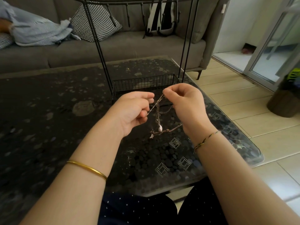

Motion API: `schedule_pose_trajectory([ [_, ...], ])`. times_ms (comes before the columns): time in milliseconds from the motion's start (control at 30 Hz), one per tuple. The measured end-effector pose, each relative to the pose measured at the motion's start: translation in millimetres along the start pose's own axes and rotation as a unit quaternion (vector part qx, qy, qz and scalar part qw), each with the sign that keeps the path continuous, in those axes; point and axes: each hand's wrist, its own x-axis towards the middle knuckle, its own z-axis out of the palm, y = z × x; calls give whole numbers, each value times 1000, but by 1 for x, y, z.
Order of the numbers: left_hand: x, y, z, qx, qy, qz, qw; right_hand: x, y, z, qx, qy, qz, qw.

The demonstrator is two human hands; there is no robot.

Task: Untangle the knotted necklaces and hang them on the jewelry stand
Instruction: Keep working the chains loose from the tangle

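Observation:
A tangle of thin chain necklaces (158, 111) hangs between my two hands above the dark table. My left hand (134, 111) pinches one strand at its lower left end. My right hand (185, 101) pinches the chains at the top, fingers curled. A small white pendant (160, 128) dangles below, and a knotted clump of chain (153, 133) hangs close to the tabletop; whether it touches I cannot tell. The black wire jewelry stand (142, 83) rises just behind my hands, with a basket base and a row of bare hooks (128, 15) along its top bar.
The glass table (48, 119) has a dark pebble pattern and ends at a rounded edge on the right. A grey sofa (113, 47) with a patterned cushion, a backpack and a lying person stands behind. Tiled floor and a sliding door are on the right.

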Motion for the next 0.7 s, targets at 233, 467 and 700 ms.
schedule_pose_trajectory([
  [233, -2, -2, 1, 82, 33, 39, 995, 1, -1, -2, 19, -28, 29, 999],
  [467, -4, 0, 3, 93, -4, 66, 994, 0, -2, -2, 33, -43, 43, 998],
  [700, -3, -2, 1, 84, 15, 61, 994, 0, -3, -3, 28, -81, 70, 994],
])
